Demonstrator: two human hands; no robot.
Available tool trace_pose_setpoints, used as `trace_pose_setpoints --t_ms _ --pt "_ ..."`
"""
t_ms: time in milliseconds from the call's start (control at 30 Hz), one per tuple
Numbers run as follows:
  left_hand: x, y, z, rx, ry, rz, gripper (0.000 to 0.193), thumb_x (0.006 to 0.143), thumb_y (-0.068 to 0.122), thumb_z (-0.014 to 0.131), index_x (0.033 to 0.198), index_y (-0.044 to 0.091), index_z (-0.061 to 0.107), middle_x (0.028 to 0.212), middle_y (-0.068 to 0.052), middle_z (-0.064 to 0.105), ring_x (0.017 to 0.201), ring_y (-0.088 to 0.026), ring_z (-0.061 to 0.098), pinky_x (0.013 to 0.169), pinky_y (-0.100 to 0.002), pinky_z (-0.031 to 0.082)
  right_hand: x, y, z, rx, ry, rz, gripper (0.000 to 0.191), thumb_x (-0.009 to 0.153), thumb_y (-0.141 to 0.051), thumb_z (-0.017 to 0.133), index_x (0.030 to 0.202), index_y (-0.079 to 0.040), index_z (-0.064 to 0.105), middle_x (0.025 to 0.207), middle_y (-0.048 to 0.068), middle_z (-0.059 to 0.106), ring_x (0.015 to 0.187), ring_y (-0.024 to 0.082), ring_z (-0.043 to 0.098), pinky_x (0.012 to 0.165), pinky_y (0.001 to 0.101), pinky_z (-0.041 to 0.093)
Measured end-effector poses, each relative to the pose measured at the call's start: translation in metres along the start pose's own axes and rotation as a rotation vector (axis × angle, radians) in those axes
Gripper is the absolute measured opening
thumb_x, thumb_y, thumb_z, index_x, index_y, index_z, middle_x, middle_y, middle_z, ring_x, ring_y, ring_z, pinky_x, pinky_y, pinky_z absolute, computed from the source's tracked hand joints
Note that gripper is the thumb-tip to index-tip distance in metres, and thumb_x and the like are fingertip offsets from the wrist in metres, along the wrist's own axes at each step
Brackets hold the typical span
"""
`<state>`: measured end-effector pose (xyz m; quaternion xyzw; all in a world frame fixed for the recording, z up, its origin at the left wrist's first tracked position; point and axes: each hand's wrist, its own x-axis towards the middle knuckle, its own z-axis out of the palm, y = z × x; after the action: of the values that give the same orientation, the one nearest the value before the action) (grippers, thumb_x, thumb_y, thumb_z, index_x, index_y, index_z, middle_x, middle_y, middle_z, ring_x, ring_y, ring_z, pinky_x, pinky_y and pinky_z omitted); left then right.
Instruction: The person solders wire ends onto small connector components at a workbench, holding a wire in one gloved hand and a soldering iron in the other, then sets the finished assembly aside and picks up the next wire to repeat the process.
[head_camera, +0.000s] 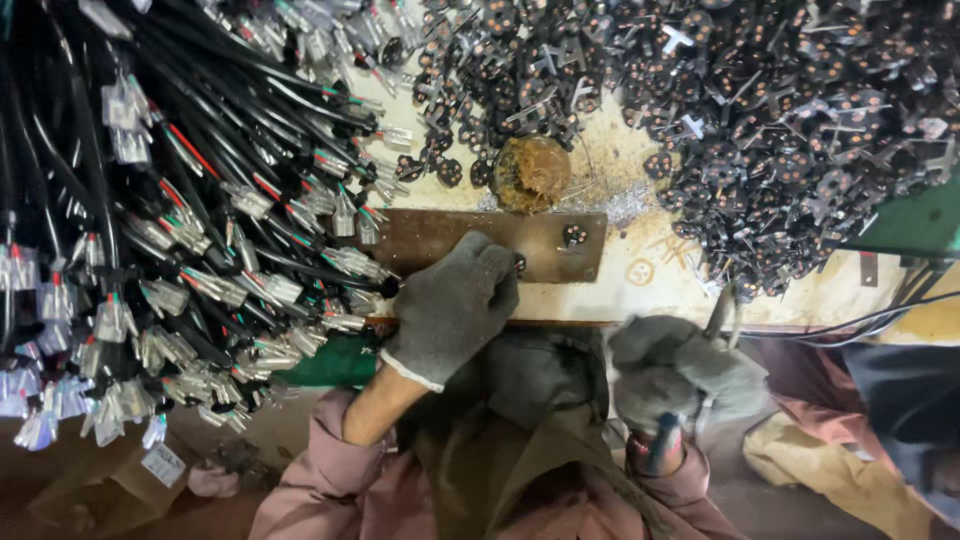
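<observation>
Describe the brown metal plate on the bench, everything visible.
The brown metal plate is a flat rectangular slab, rusty and worn-looking, lying level near the bench's front edge. A small dark round insert sits near its right end. The gloved left hand rests on its left-centre part, hiding that area. A rusty round lump lies just behind it, with shiny metal filings at the back right corner. Cable ends reach its left edge.

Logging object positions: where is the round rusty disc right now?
In the head view, the rusty disc sits centre-top on the bench, just above the brown metal plate, between the two piles of black plug inserts.
</observation>
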<state>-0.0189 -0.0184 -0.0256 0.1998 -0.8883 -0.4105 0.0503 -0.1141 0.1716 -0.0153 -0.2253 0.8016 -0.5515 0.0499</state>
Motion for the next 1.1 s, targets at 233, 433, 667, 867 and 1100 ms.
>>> trace_pose_setpoints --t_ms 233,433,667,867,1100 --pt "0.007 0.014 0.029 0.006 -0.063 0.076 0.014 0.088 0.017 0.069 0.097 0.012 0.061 0.097 -0.010 0.061 0.085 -0.032 0.068 0.064 -0.044 0.054 -0.003 0.010 -0.007 -0.088 -0.120 0.039 0.020 0.096 -0.019 0.071 0.103 -0.002 0.062 0.100 0.019 0.068 0.086 0.029 0.068 0.074 0.0387 0.055" --pt "0.016 0.013 0.036 0.010 -0.125 0.066 0.021 0.084 0.019 0.070 0.102 0.012 0.063 0.101 -0.012 0.062 0.085 -0.032 0.068 0.065 -0.047 0.054 0.014 0.028 0.003 -0.011 -0.135 0.080 0.022 0.095 -0.019 0.074 0.093 -0.001 0.061 0.088 0.017 0.068 0.079 0.030 0.066 0.069 0.0386 0.053" --pt "-0.016 0.035 0.003 0.365 0.151 0.097 0.034 0.088 0.017 0.065 0.122 0.009 0.064 0.116 -0.016 0.063 0.105 -0.037 0.065 0.092 -0.048 0.052 0.021 0.024 0.004 0.191 -0.104 -0.039 0.036 0.095 -0.005 0.075 0.123 -0.004 0.054 0.132 0.023 0.065 0.120 0.036 0.066 0.107 0.0459 0.055" --pt "-0.035 0.059 -0.023 0.300 -0.025 0.165 0.036 0.086 0.015 0.065 0.122 0.012 0.065 0.103 -0.007 0.069 0.095 -0.028 0.068 0.083 -0.042 0.053 -0.008 0.062 -0.010 0.313 -0.039 0.137 0.025 0.109 -0.014 0.060 0.132 -0.011 0.052 0.102 0.002 0.058 0.084 0.012 0.062 0.090 0.0322 0.055" --pt "0.038 0.105 -0.006 -0.066 -0.226 0.425 0.041 0.081 0.022 0.068 0.119 0.008 0.064 0.103 -0.011 0.068 0.089 -0.028 0.067 0.075 -0.041 0.053 -0.055 0.107 -0.020 0.133 -0.179 0.275 0.019 0.113 -0.018 0.051 0.124 -0.004 0.056 0.100 0.015 0.059 0.084 0.017 0.057 0.080 0.0343 0.049"
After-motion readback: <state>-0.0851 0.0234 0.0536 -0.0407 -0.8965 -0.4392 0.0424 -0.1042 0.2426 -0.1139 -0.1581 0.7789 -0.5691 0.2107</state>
